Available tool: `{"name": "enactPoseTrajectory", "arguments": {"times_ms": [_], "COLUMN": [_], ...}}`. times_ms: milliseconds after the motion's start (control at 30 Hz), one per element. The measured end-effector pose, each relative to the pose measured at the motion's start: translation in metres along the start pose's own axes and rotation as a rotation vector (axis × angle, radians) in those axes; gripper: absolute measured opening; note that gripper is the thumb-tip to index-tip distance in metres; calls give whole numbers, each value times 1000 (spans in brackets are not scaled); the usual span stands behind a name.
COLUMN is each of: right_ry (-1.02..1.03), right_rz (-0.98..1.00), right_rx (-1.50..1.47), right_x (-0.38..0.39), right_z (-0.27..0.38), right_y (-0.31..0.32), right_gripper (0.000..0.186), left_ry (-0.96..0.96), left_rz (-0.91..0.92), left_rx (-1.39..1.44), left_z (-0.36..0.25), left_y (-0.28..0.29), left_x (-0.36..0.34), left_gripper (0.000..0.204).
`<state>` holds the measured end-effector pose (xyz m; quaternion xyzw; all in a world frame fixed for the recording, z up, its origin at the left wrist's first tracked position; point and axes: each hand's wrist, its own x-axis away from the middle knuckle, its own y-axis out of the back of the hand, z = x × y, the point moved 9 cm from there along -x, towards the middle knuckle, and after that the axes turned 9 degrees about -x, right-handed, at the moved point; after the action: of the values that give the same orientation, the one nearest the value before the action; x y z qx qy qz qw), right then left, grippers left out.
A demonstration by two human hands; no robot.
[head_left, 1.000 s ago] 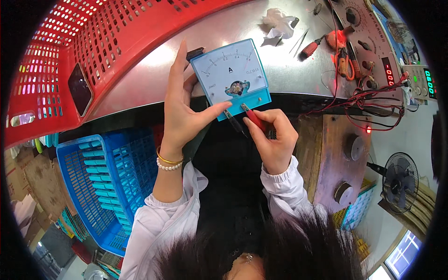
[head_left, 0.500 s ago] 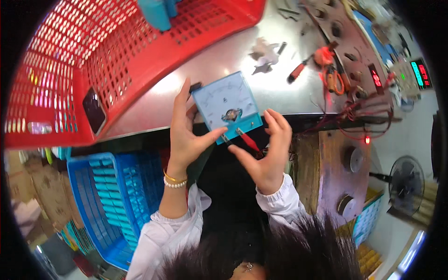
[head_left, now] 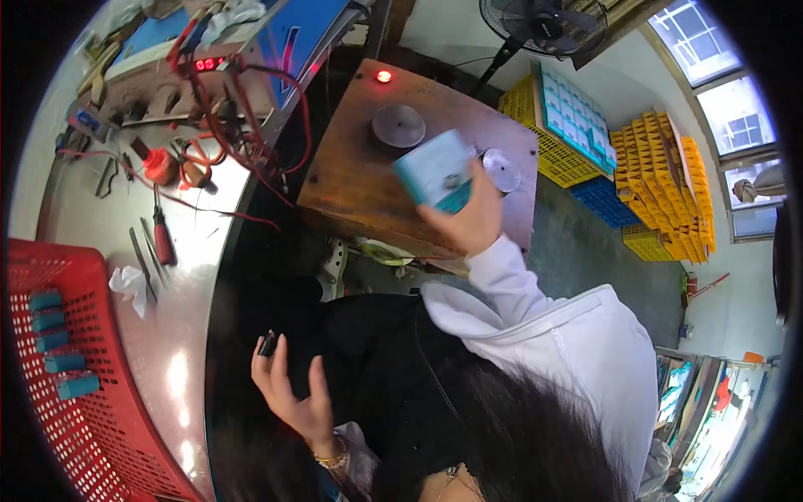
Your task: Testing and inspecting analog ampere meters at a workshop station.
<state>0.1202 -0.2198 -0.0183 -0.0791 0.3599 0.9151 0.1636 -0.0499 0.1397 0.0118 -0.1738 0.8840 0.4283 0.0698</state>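
Observation:
My right hand (head_left: pixel 475 216) grips a square panel meter (head_left: pixel 435 167) with a pale face and a teal lower band. It holds the meter over the wooden-topped stand (head_left: pixel 351 171), in front of two round metal discs (head_left: pixel 399 125); I cannot tell if the meter touches the stand. My left hand (head_left: pixel 294 403) is raised beside the workbench edge, its fingers spread. A small black piece (head_left: pixel 268 343) sits at one of its fingertips, and whether it is worn or held is unclear.
Left of me, the metal bench (head_left: pixel 176 335) bears a red basket (head_left: pixel 109 368) with several teal meters, a red-handled screwdriver (head_left: pixel 163 238), tweezers and red leads (head_left: pixel 242 125). Beyond the stand are a black fan (head_left: pixel 544 29) and stacked yellow crates (head_left: pixel 661 176).
My view has swung right, from the bench to the wooden stand. My right hand has carried the meter there. My left hand has let go of it, and the clip leads are off it.

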Motion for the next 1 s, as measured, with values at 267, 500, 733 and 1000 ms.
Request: {"name": "enactPoseTrajectory", "arguments": {"times_ms": [267,500,733,1000], "right_ry": [-169,-173,-177,-143], "right_rz": [-276,-264,-269,-282], "right_rx": [409,333,352,361], "right_x": [-61,-94,-100,-97], "right_z": [-111,-136,-148,-151], "right_y": [95,112,114,113], "right_gripper": [113,119,119,117], "left_ry": [-6,100,141,125], "left_rz": [-30,-1,103,53], "left_rx": [62,185,159,149], "left_z": [-43,-83,-85,-84], "left_y": [-10,-58,-74,-75], "left_x": [-44,-51,-49,-47], "left_gripper": [49,59,63,62]}}
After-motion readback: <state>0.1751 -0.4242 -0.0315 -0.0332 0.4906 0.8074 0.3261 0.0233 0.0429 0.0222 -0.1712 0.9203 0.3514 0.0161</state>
